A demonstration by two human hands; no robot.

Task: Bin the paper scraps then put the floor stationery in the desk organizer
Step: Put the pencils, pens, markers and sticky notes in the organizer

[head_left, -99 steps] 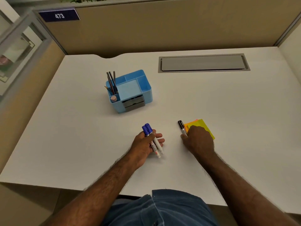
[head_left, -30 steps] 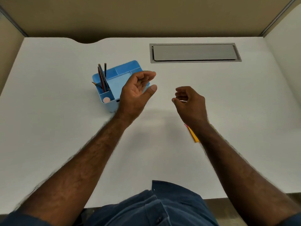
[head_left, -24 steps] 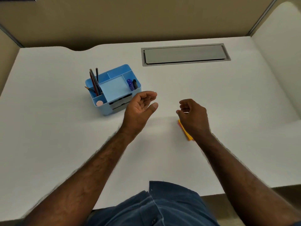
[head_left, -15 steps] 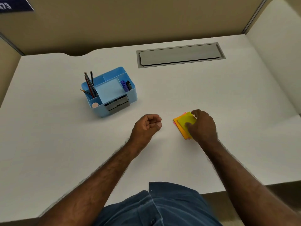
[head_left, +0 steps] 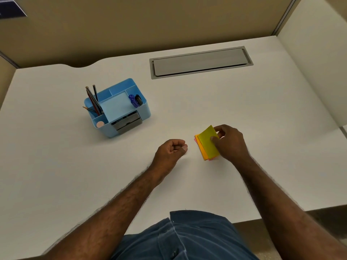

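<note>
A blue desk organizer [head_left: 144, 111] stands on the white desk [head_left: 56, 166], left of centre. Pencils [head_left: 93, 99] lean in its left compartment. Two blue markers and a black one [head_left: 135, 100] stand in its right compartment. A stack of yellow, orange and pink sticky notes [head_left: 206, 142] lies near the desk's middle. My right hand [head_left: 229, 142] grips the stack's right side, thumb on top, and its far edge is tilted up off the desk. My left hand [head_left: 171, 149] rests on the desk as a loose fist, holding nothing, just left of the notes.
A grey cable-tray lid [head_left: 201, 61] is set into the desk at the back. Tan partition walls [head_left: 150, 21] close the back and both sides. The desk's front edge is close to my lap.
The markers went from my hands into the organizer's right compartment. My left hand drew back and curled into a fist. My right hand took hold of the sticky notes and tilted them up.
</note>
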